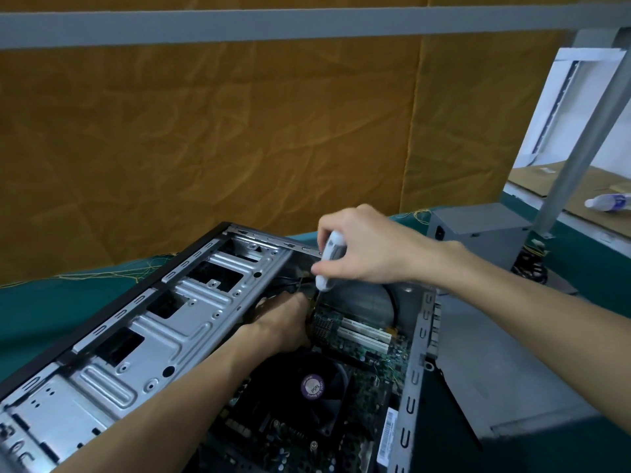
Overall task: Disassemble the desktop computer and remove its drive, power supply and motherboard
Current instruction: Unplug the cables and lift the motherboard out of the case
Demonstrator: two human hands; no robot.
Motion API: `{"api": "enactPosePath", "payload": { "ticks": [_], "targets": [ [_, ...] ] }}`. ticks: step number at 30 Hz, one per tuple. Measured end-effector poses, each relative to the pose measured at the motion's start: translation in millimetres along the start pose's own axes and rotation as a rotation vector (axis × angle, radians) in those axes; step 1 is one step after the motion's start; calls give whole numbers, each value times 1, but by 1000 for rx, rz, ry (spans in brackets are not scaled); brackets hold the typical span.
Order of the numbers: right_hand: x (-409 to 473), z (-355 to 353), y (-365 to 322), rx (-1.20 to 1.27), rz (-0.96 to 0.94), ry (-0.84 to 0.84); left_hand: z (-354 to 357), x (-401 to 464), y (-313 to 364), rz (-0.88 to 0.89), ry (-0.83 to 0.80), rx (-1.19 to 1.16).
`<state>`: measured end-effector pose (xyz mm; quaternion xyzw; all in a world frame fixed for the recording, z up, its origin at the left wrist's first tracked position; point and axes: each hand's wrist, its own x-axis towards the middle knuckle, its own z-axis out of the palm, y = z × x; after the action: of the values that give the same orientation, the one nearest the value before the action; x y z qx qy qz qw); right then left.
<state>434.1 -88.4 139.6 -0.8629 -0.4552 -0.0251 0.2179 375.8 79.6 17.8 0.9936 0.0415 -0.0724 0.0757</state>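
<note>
Two hands (368,247), one screwdriver (329,264), one motherboard (368,349)

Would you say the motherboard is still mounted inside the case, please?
In: the motherboard lies inside the open case, while the right hand works a screwdriver over it.

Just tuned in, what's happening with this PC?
A person is working inside the open case. The right hand holds a white screwdriver tip-down over the motherboard, and the left hand reaches in beside the tip. A grey power supply already sits outside on the table; the motherboard is still in.
</note>
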Motion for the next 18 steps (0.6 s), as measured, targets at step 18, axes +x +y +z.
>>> {"api": "enactPosePath", "payload": {
  "ticks": [18],
  "targets": [
    [-43,9,44,1924,386,-17,-22,-12,3,32,59,-377]
  ]
}}
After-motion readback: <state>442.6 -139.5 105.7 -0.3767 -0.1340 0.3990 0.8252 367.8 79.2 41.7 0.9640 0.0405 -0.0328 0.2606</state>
